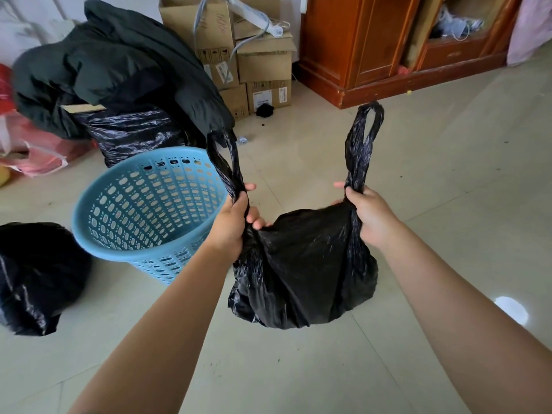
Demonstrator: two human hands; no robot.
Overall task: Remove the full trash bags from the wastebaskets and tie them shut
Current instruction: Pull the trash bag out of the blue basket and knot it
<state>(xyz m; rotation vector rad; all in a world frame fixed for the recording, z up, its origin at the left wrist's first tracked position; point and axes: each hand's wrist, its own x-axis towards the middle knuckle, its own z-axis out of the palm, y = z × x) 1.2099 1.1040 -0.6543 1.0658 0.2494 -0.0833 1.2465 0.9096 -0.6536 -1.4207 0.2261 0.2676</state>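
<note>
A: What do the hands do?

B: The left hand [231, 225] grips the left handle loop [222, 162] of the black trash bag [301, 264], with its fingers [257, 221] curled tight around the plastic. The right hand [369, 215] grips the right handle loop [363, 144] in the same way. Both loops stand up above the fists.

A: Where is the bag?

B: It hangs between the two hands, out of the blue wastebasket [143, 207], just beside it on the right, over the tiled floor [448, 180]. Whether it touches the floor I cannot tell.

A: What else is there?

B: Another black bag [35, 276] lies at the left, cardboard boxes [257, 64] stand behind, next to a wooden cabinet [373, 49].
</note>
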